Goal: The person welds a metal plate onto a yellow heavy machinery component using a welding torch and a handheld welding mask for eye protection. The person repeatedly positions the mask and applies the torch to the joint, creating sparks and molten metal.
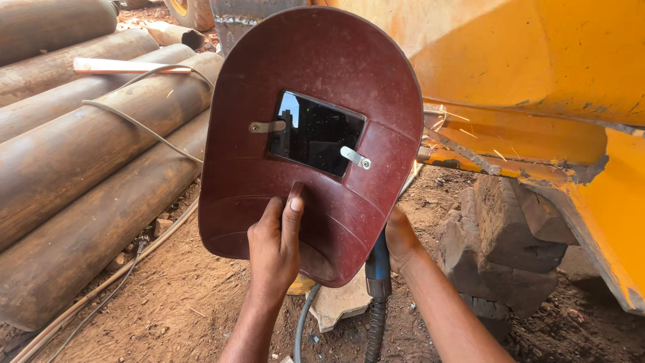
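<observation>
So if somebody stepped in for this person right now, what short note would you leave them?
Left hand: grips the handle on the inside of the dark red, rounded hand-held welding shield, held up in front of the view; its dark rectangular glass window is in place.
Right hand: mostly hidden behind the shield, closed on the blue-handled welding electrode holder, whose ribbed black cable hangs to the dirt.
Work area: yellow painted steel machine body, resting on stacked stone blocks.
Done: nothing that can be told, the shield hides the tip.
Left: cannot tell.
</observation>
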